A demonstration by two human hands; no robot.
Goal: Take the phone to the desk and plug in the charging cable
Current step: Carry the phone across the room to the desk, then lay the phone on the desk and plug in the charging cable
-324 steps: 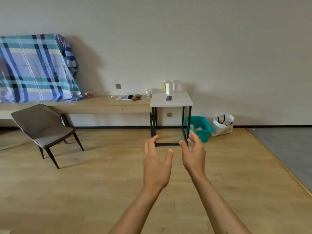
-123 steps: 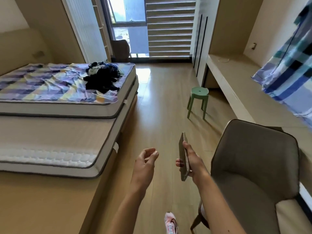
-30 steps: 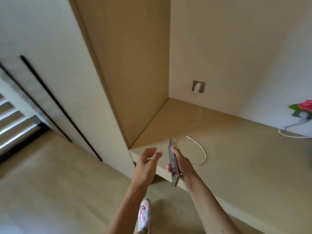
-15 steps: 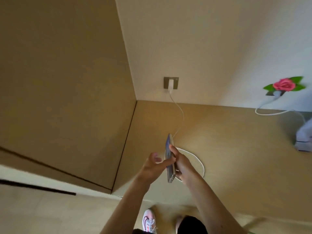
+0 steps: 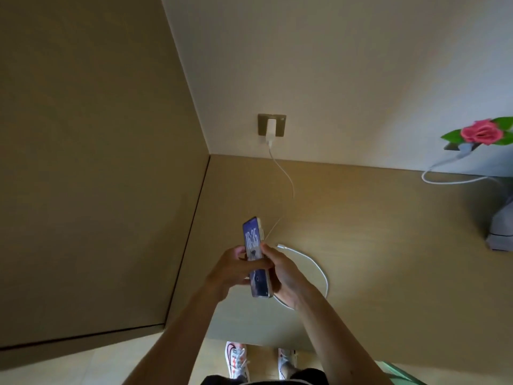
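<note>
I see both hands raised over the near part of a tan wooden desk (image 5: 374,232). The right hand (image 5: 286,276) is closed around the phone (image 5: 256,258), gripping its right edge and back. The left hand (image 5: 234,269) is partly curled, with its thumb laid across the lower screen and its fingers at the phone's left side. The phone stands on edge in the air above the desk, screen lit and facing left, showing a clock readout.

The charging cable (image 5: 311,262) is white. It leaves a white charger (image 5: 270,128) seated in a wall socket (image 5: 271,125) on the far wall, drops onto the desk, runs toward the near side and curls into a loop just right of the right hand. Its free plug end lies on the desk just beside the phone, apart from it; the cable is not yet connected.

The desk sits in a corner: a tall tan panel (image 5: 97,162) closes the left side, and a pale wall (image 5: 347,65) stands at the far side. At the far right, a pink artificial flower (image 5: 481,132) with green leaves is on the wall, with a second white cord (image 5: 449,179) looping beneath it. A grey object at the right edge is cut off, and I cannot tell what it is. Two white shoes (image 5: 236,359) show on the floor below the near desk edge.
</note>
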